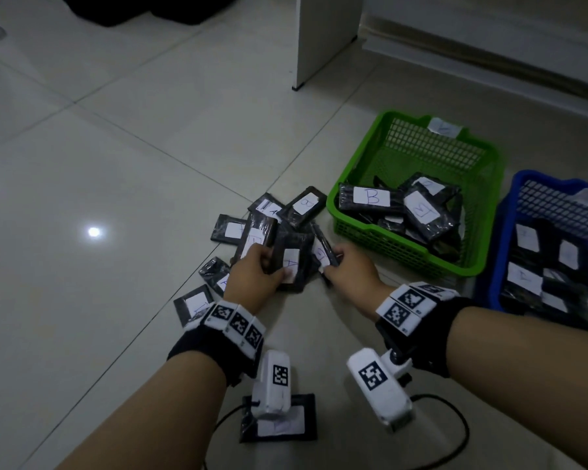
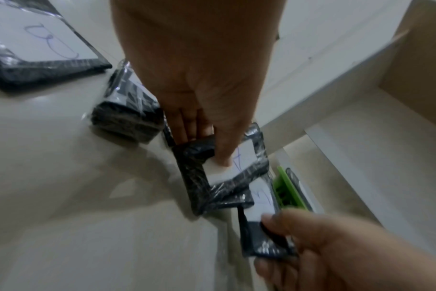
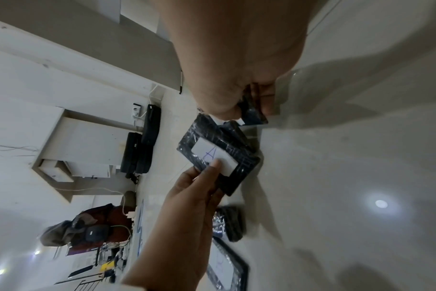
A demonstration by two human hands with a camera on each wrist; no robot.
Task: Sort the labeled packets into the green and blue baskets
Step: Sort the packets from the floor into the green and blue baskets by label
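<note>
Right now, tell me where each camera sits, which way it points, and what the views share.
Head: worn on the head, looking down at the floor, both forearms, the green basket and blue basket.
Left wrist: along the left hand, which grips the A packet; the right hand shows too.
Right wrist: along the right hand, which pinches another packet; the left hand shows.
Shared: all three show the A packet and both hands.
</note>
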